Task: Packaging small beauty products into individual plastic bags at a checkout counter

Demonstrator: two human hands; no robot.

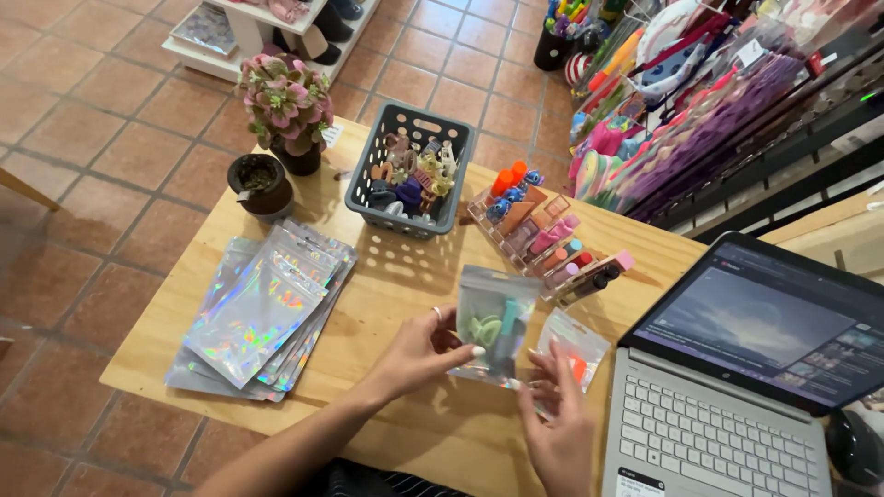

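Observation:
My left hand [419,352] and my right hand [556,419] together hold a small clear zip pouch [493,317] above the wooden table [405,276]. Inside the pouch I see pale green and teal hair clips. The left hand, with a ring on one finger, grips the pouch's left side. The right hand pinches its lower right corner. A second small pouch [578,348] with something orange inside lies on the table just right of my hands.
A stack of holographic pouches [262,313] lies at the left. Behind are a grey basket of hair clips [412,170], a clear rack of coloured items [543,235], two plant pots [285,110], and an open laptop [737,368] at the right.

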